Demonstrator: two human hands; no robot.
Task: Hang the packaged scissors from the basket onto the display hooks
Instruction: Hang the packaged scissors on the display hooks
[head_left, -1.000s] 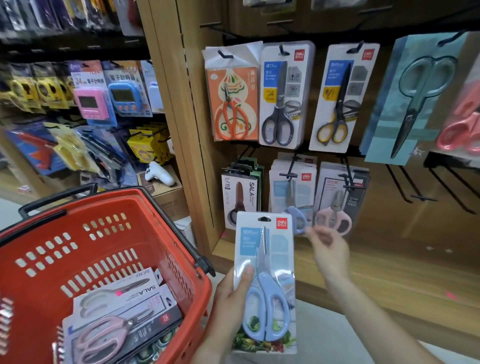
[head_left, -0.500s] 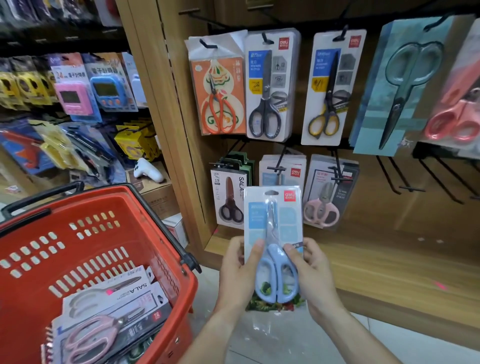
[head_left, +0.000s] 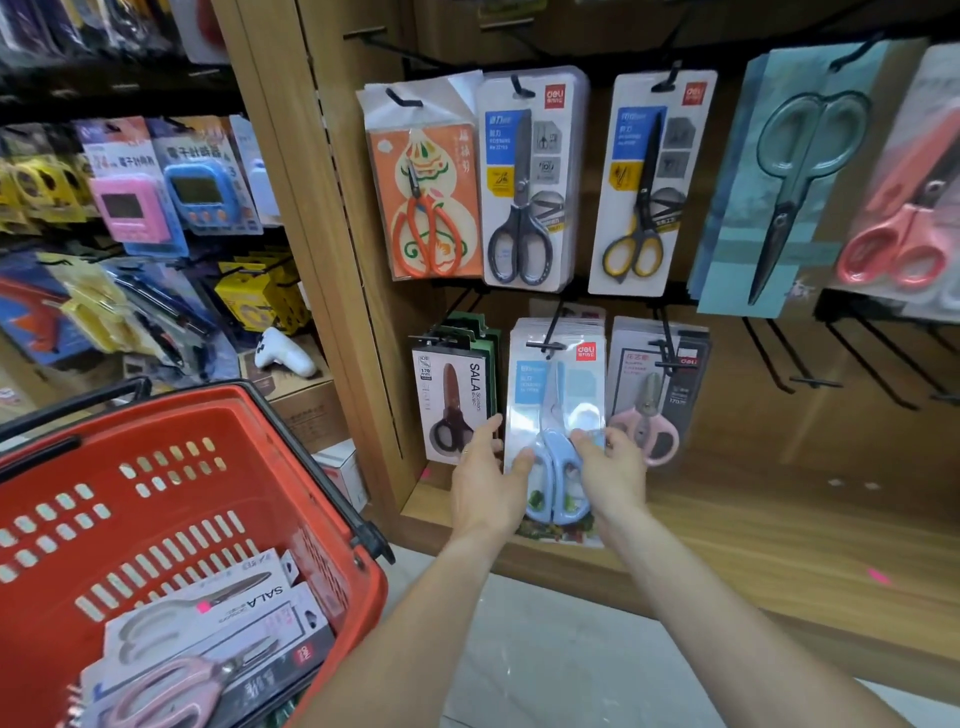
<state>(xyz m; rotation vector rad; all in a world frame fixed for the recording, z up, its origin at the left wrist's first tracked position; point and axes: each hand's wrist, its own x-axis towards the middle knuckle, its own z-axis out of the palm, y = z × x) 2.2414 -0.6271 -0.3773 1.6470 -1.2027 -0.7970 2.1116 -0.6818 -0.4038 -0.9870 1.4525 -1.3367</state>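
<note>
Scissors pack (head_left: 558, 415), centre frame, pinched low by left hand (head_left: 485, 486) and right hand (head_left: 613, 475), so its hole meets the hook (head_left: 545, 347).

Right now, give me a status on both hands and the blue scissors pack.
Left hand and right hand both gripping blue scissors pack. Pack up at lower middle hook. Nothing blocking.

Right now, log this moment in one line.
hands: left, right hold blue scissors pack | at lower middle hook | basket: packs remain
</note>
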